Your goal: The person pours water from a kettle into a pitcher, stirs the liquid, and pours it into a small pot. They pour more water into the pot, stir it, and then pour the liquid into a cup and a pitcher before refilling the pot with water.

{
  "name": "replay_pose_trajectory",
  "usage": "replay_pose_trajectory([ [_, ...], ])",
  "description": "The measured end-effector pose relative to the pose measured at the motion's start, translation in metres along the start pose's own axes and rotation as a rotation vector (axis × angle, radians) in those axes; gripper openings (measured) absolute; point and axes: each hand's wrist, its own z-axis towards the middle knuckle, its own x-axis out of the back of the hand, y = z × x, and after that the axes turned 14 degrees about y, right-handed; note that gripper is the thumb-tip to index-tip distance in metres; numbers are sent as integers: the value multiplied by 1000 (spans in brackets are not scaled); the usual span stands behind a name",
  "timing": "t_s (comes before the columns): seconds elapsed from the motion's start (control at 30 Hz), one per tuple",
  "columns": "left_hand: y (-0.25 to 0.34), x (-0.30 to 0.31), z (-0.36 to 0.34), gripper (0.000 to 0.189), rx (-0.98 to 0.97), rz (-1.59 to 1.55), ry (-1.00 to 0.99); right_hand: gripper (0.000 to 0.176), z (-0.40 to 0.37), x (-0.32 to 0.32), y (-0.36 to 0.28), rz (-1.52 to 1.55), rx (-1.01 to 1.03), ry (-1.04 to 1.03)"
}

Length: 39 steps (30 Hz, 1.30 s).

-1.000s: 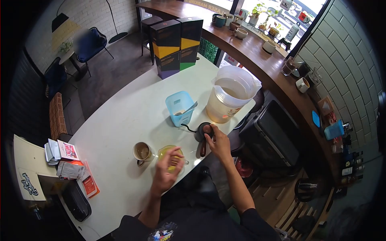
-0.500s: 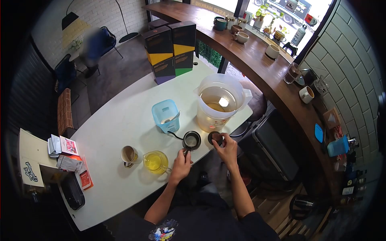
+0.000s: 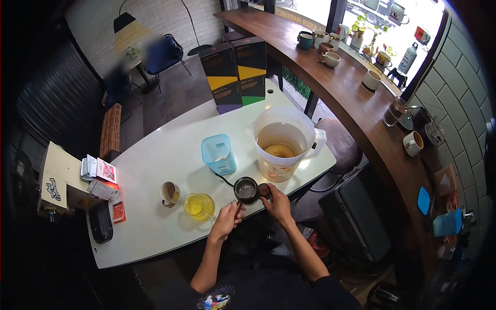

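Observation:
A small black gooseneck kettle (image 3: 246, 189) stands uncovered near the table's front edge, its thin spout pointing left. My left hand (image 3: 226, 221) is closed around its handle. In my right hand (image 3: 278, 204) is a dark round lid (image 3: 264, 190) with a brown knob, right at the kettle's right rim. Left of the kettle sits a glass pitcher (image 3: 199, 206) of yellow liquid, with a mug (image 3: 169, 193) beside it. Behind the kettle are a light blue plastic container (image 3: 217, 150) and a big translucent plastic jug (image 3: 285, 135) holding pale brownish liquid.
Stacked dark boxes (image 3: 233, 75) stand at the table's far end. Papers and packets (image 3: 106, 183) lie at the left end. A curved wooden counter (image 3: 315, 64) with several cups runs along the right, and a dark case (image 3: 354, 212) is below it.
My right hand has brought the lid left, up against the kettle's rim. My left hand stays on the handle. The camera view has shifted, so the surroundings sit further right in view.

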Motion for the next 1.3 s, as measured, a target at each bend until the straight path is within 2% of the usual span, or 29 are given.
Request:
replay_pose_trajectory([
  [0.07,14,-2,-19,35,-45,17,-21,41,2,9,1,17,-15,-16],
  [0.17,28,-6,-35,20,-71,15,-214,37,-4,31,6,257,-186,-58],
  [0.27,28,-22,-25,18,-125,146,-323,46,-16,72,6,438,-324,-120],
  [0.3,25,-31,-19,17,-101,170,-359,53,-24,85,7,512,-344,-139],
  [0.33,19,-40,-13,17,-86,185,-395,65,-31,101,3,459,-304,-127],
  [0.4,5,-60,-2,19,-31,205,-534,76,-49,131,-9,318,-262,-68],
  [0.43,3,-72,-3,21,-66,274,-614,76,-61,140,-10,289,-296,-13],
  [0.5,-11,-98,-1,21,-34,325,-800,87,-88,156,-12,298,-324,183],
  [0.57,-23,-125,-9,22,-15,394,-959,91,-124,170,-7,237,-436,335],
  [0.67,-27,-162,-33,26,104,448,-1189,92,-168,195,-16,218,-555,560],
  [0.77,-36,-192,-55,37,214,593,-1277,83,-205,218,-26,-22,-500,720],
  [0.8,-42,-201,-62,40,226,635,-1307,85,-216,224,-30,-88,-498,767],
  [0.87,-56,-222,-76,48,252,734,-1323,86,-244,226,-20,-3,-559,894],
  [0.93,-72,-245,-83,49,280,816,-1359,91,-270,236,-11,-111,-540,952],
  [1.0,-89,-267,-85,48,269,837,-1436,94,-293,261,-15,56,-761,876],
  [1.03,-98,-279,-89,47,252,833,-1482,95,-310,278,-12,63,-781,885],
  [1.07,-109,-289,-95,47,244,844,-1496,92,-332,291,-1,7,-791,975],
  [1.13,-126,-310,-109,42,251,765,-1487,67,-380,331,40,-179,-756,1344],
  [1.17,-131,-323,-118,38,267,778,-1487,59,-402,355,54,-447,-793,1499],
  [1.2,-137,-334,-127,38,255,778,-1482,59,-410,387,53,-500,-954,1617],
  [1.23,-145,-344,-134,37,281,786,-1464,57,-424,410,65,-538,-941,1694],
  [1.27,-151,-355,-141,35,305,794,-1445,60,-433,427,81,-736,-837,1699],
  [1.3,-159,-365,-146,34,321,777,-1457,55,-443,441,100,-756,-860,1676],
])
